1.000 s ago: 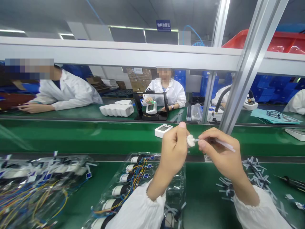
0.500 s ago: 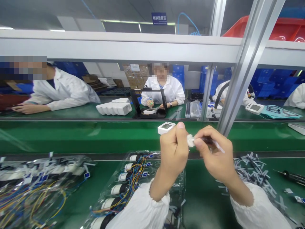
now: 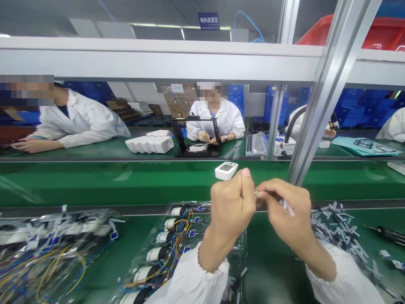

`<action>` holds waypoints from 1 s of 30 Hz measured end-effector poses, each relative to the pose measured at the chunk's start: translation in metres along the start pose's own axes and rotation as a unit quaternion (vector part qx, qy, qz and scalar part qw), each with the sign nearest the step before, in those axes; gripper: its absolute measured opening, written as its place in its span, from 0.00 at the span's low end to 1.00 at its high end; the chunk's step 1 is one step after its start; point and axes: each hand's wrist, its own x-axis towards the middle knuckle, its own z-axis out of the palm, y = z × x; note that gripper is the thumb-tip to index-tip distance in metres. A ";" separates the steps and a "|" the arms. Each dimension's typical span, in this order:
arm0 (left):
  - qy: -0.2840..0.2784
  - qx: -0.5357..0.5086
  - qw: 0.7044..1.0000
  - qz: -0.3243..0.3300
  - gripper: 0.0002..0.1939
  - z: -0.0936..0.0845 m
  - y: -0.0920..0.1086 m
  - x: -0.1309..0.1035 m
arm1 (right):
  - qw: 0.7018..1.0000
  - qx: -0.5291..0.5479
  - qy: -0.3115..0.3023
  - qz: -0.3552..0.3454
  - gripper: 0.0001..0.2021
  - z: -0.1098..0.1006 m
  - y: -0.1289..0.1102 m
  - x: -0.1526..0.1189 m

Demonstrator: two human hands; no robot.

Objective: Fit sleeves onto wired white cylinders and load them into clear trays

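Held in front of me over the green bench, my two hands meet at the fingertips. My left hand [image 3: 232,207] is closed in a fist with the thumb up, gripping a small white part [image 3: 256,194] that is now almost hidden between the fingers. Thumb and forefinger of my right hand [image 3: 289,211] pinch at that same part. A thin pale strip [image 3: 287,207] pokes out of the right palm, held under the curled fingers. Below my left wrist lies a clear plastic tray [image 3: 242,249] with white and black cylinders [image 3: 155,254] and coloured wires [image 3: 180,226].
Right of my hands lies a heap of small black and white strips [image 3: 338,230], with a black screwdriver [image 3: 390,235] beyond. More wired parts [image 3: 47,253] fill the left. A white device with a screen [image 3: 226,170] sits on the green ledge. A metal post [image 3: 332,93] rises ahead; co-workers sit opposite.
My hands have drawn closer together, so the white part that showed between them is now mostly covered. My right hand has turned slightly inward. The white device ahead shows more fully.
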 end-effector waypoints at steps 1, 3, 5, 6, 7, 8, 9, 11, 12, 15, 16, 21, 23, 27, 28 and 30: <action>-0.005 0.022 1.000 0.006 0.21 0.001 -0.001 -0.001 | 1.000 0.001 -0.016 0.026 0.12 -0.002 0.001 0.001; -0.024 0.059 0.998 0.011 0.20 0.005 -0.004 -0.002 | 0.994 0.009 -0.058 0.094 0.13 -0.008 0.002 0.005; -0.057 0.079 0.995 -0.001 0.20 0.008 -0.008 -0.003 | 0.978 0.027 -0.113 0.176 0.11 -0.015 0.005 0.010; -0.080 0.080 0.994 -0.014 0.20 0.009 -0.010 -0.002 | 0.966 0.038 -0.140 0.212 0.10 -0.018 0.006 0.013; -0.105 0.074 0.991 -0.032 0.21 0.010 -0.012 -0.001 | 0.955 0.053 -0.162 0.242 0.08 -0.022 0.008 0.015; -0.129 0.059 0.988 -0.053 0.22 0.011 -0.014 0.000 | 0.945 0.068 -0.180 0.264 0.06 -0.025 0.009 0.017; -0.148 0.036 0.985 -0.077 0.23 0.012 -0.017 0.001 | 0.937 0.083 -0.193 0.279 0.02 -0.029 0.010 0.019; -0.164 -0.031 0.977 -0.133 0.25 0.014 -0.021 0.004 | 0.929 0.111 -0.200 0.292 0.07 -0.036 0.012 0.021; -0.163 -0.067 0.971 -0.163 0.27 0.014 -0.023 0.006 | 0.929 0.120 -0.192 0.293 0.10 -0.040 0.013 0.022; -0.157 -0.157 0.946 -0.236 0.29 0.016 -0.024 0.008 | 0.939 0.132 -0.147 0.281 0.12 -0.051 0.015 0.025; -0.159 -0.180 0.938 -0.252 0.29 0.016 -0.024 0.007 | 0.942 0.138 -0.133 0.276 0.13 -0.053 0.015 0.026; -0.178 -0.262 0.901 -0.297 0.28 0.019 -0.019 0.002 | 0.948 0.188 -0.053 0.251 0.23 -0.054 0.020 0.029; -0.180 -0.278 0.892 -0.308 0.28 0.022 -0.018 0.000 | 0.951 0.199 -0.018 0.235 0.26 -0.050 0.022 0.030; -0.186 -0.286 0.892 -0.295 0.28 0.025 -0.016 -0.002 | 0.971 0.162 -0.003 0.179 0.15 -0.045 0.022 0.029; -0.190 -0.293 0.891 -0.290 0.27 0.024 -0.015 -0.002 | 0.976 0.141 0.000 0.163 0.12 -0.045 0.022 0.029; -0.201 -0.305 0.886 -0.287 0.26 0.021 -0.014 -0.001 | 0.985 0.098 0.008 0.139 0.09 -0.044 0.022 0.028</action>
